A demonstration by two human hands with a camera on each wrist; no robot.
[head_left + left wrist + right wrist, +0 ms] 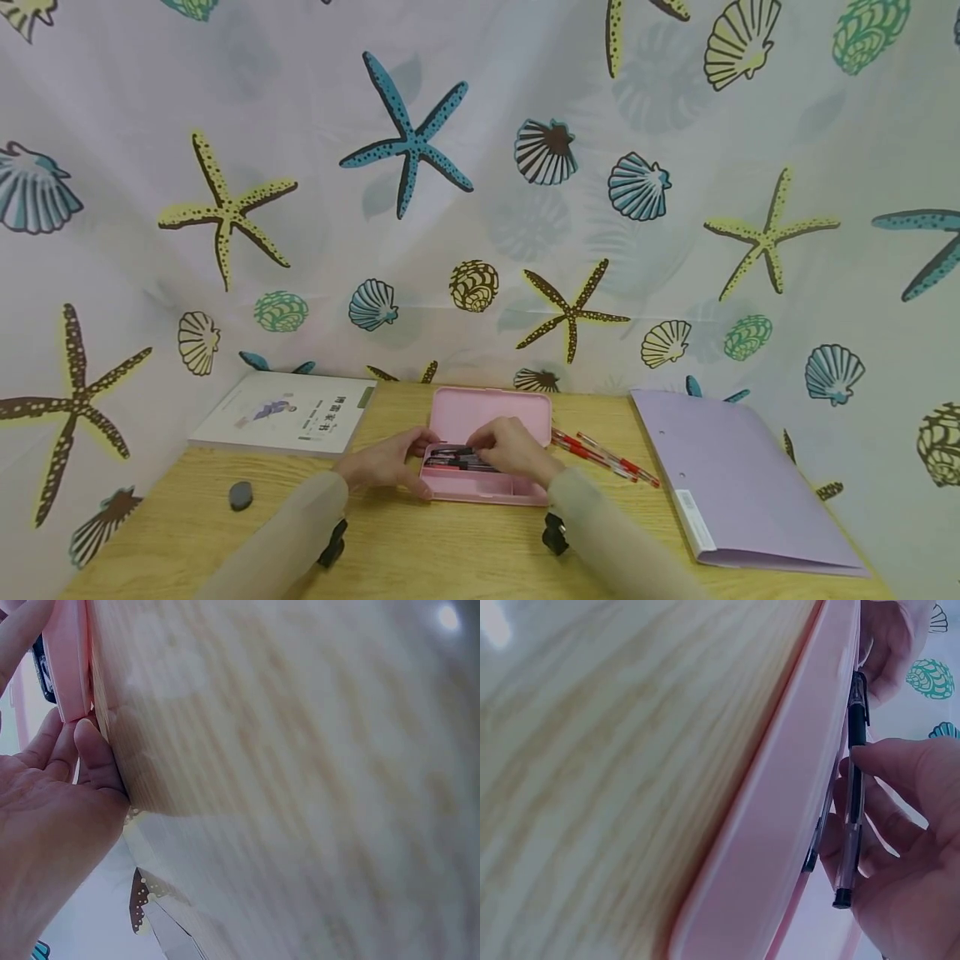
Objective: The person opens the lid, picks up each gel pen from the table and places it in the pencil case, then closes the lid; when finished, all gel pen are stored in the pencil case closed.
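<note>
Pink plastic forms the pencil case [468,484], which stands open on the wood-grain table [420,550] in the head view, lid tilted up at the rear. The left hand [386,463] spans the case's left end, thumb at the front corner and fingers towards the back; the right hand [513,450] is over the tray, above the pens [456,464] lying in it. Red pens [587,453] lie to the right of the case, near the purple folder [750,483]. In the left wrist view, the case's end sits between the left hand's digits, which hold it at the corner. In the right wrist view, a black pen [848,851] with a clear barrel is pinched between the right thumb and fingers. The thumb presses on its barrel; the clip end extends past the thumb towards the left hand, the opposite end lying beside the palm. The pen runs along the case's open side.
</note>
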